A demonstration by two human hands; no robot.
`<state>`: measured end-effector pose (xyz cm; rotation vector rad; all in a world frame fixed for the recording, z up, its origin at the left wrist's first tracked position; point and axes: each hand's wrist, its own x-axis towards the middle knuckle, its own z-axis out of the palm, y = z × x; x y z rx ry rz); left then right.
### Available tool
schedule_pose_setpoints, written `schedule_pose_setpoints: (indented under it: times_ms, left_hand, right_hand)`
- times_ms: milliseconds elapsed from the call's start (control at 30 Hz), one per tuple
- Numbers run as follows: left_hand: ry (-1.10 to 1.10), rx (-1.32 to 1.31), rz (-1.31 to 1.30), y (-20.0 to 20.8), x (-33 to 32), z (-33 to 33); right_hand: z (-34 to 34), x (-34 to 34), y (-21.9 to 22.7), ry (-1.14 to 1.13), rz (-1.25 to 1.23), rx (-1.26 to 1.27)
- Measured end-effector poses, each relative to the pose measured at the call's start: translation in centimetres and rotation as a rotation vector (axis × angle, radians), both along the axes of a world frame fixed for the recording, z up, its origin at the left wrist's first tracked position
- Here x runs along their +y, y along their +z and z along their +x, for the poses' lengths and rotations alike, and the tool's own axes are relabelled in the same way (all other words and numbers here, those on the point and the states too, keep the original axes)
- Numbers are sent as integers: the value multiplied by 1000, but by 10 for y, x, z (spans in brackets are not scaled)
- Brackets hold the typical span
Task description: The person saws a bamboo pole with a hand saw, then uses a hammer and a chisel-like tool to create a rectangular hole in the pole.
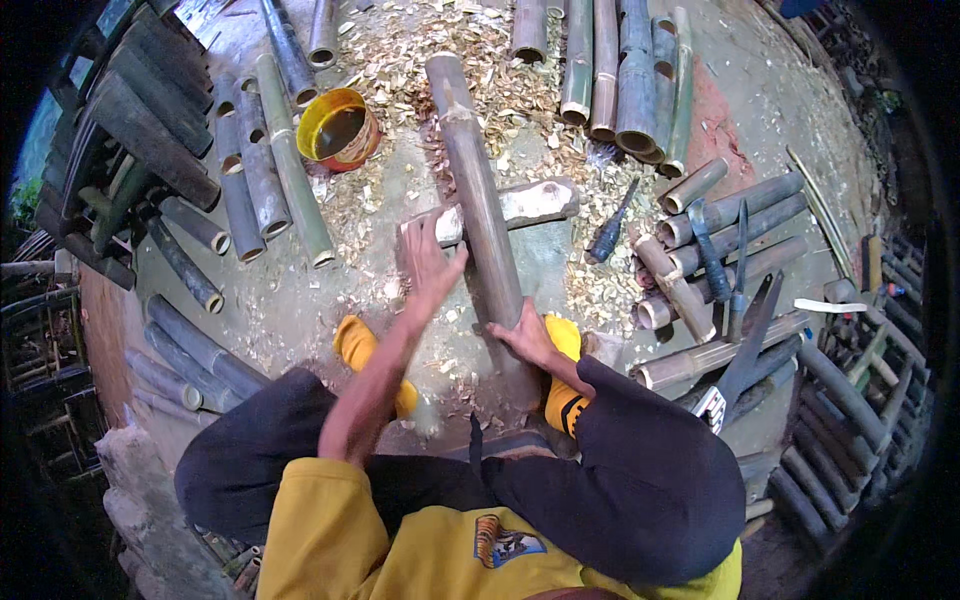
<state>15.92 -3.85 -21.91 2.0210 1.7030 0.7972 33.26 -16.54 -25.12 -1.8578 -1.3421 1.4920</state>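
A thick brown bamboo pole stretches away from me across a wooden block with a pale, chipped top. My right hand is closed around the pole's near part, by my right foot in its yellow shoe. My left hand reaches to the left end of the block, fingers spread and slightly blurred, just beside the pole. It holds nothing that I can see; whether the fingertips touch the block I cannot tell. The pole's near end lies in shadow between my legs.
Wood chips litter the floor. A yellow bucket of dark liquid stands at the far left. Bamboo lengths lie on both sides. To the right are a dark-handled chisel-like tool, a hatchet-like tool and a handsaw.
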Motion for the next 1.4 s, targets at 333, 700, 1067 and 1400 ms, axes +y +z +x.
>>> schedule_pose_setpoints:
  times_ms: [333, 700, 1067, 1400]
  left_hand:
    - [141, -408, -727, -37, -57, 31]
    - [68, -736, -912, -22, -60, 49]
    - [83, -574, -893, 1, -66, 56]
    - [212, -417, -291, 13, -57, 40]
  right_hand:
    - [102, -14, 43, -337, 168, -5]
    - [57, -93, 123, -473, 160, 360]
    - [409, -102, 75, -253, 164, -1159]
    - [417, -75, 15, -346, -91, -1070]
